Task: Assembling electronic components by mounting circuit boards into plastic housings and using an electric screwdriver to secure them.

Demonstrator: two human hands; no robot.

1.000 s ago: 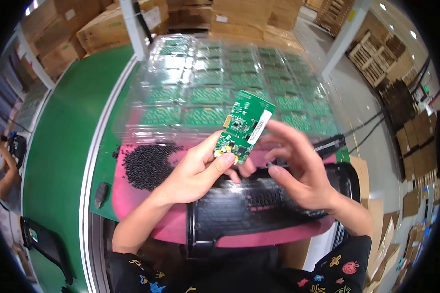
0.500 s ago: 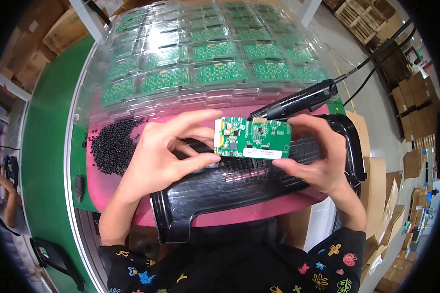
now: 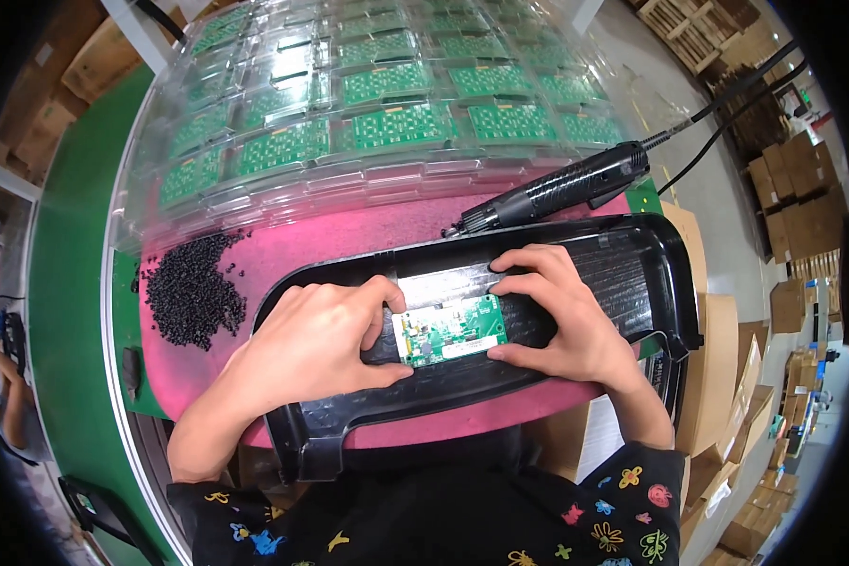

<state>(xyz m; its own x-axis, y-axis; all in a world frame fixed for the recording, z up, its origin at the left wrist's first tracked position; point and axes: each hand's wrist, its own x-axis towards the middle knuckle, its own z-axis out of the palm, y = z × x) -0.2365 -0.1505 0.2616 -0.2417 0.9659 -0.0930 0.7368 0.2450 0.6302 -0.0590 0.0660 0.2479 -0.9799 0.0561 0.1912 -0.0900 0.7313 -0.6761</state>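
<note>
A green circuit board (image 3: 455, 327) with a white label strip and a white connector edge is down inside a black plastic housing (image 3: 349, 407). My left hand (image 3: 335, 335) grips the board's left end between thumb and fingers. At its right end, my right hand (image 3: 561, 316) pinches it by the edges. A pale rectangular patch of the housing shows just beyond the board. Whether the board rests fully on the housing floor, I cannot tell. The housing lies on a pink mat (image 3: 283, 226).
Behind the mat stand stacked clear plastic trays (image 3: 368, 174) holding several green boards. A black electric screwdriver (image 3: 566, 189) lies beyond the housing, its cable running off right. A heap of small black screws (image 3: 193, 292) sits at left. Cardboard boxes (image 3: 712, 377) stand at right.
Both hands have lowered the circuit board from above the housing into it, nearer to me. The view has shifted a little too.
</note>
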